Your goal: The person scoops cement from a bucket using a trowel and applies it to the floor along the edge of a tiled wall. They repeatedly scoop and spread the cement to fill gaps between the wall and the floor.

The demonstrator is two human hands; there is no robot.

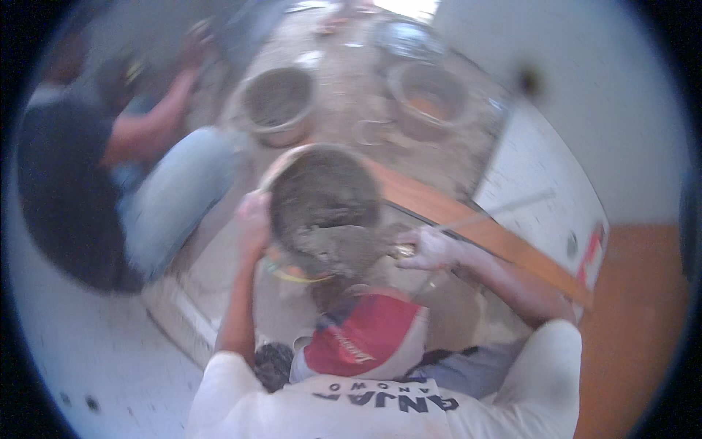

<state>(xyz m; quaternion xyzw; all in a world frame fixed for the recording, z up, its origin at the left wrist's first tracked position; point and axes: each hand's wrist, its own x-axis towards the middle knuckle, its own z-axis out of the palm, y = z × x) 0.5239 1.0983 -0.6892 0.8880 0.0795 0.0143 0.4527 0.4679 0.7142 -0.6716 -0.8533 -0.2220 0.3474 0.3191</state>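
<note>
My left hand (254,217) is closed on the left rim of a round bucket (272,172) that holds wet grey mortar (325,186). The bucket seems tilted toward me. My right hand (430,249) is wrapped round the handle of a trowel (401,252) at the bucket's near right side. Its blade lies under a heap of grey mortar (340,247) at the near part of the bucket, so the blade's outline is hidden. Just below hangs red and white cloth (369,333), close to my body. Motion blur softens both hands.
On the left, a co-worker in a dark shirt (69,190) and pale jeans (183,183) sits low. Farther off stand a mortar bucket (281,135) and another bucket (424,124). An orange-brown board (468,227) runs diagonally on the right, beside a white panel (541,175).
</note>
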